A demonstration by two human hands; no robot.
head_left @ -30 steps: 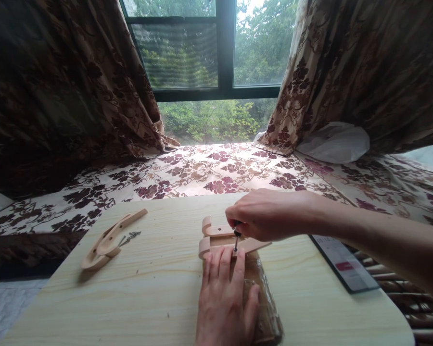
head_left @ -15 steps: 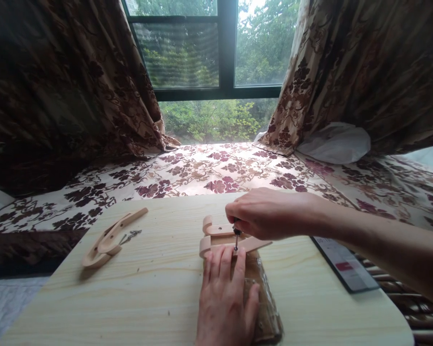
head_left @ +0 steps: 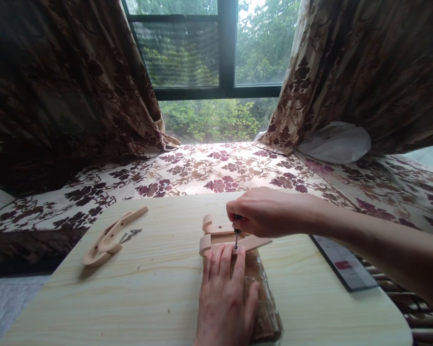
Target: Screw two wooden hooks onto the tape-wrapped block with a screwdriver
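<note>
- Barely any change since a second ago: right hand [head_left: 263, 211] and left hand [head_left: 223, 298] keep their places, with only a slight shift of the right forearm.
- Right hand: closed, fingers pinching the dark handle of a screwdriver [head_left: 236, 239], shaft pointing down.
- Left hand: palm down, fingers slightly spread, laid on a brown block [head_left: 269, 307] with a shiny edge.
- Front wooden hook [head_left: 256, 243]: at the left fingertips, below the right hand; screwdriver tip on a dark spot — screw or hole, cannot tell.
- Rear wooden hook [head_left: 218, 228]: just beyond the front one, partly behind the right hand.
- Curved wooden pieces [head_left: 106, 240]: well left of both hands, overlapping.
- Loose screws [head_left: 132, 234]: beside those pieces, toward the hands.
- Phone [head_left: 346, 269]: right of the left hand, near the right forearm, on the pale tabletop [head_left: 147, 302].
</note>
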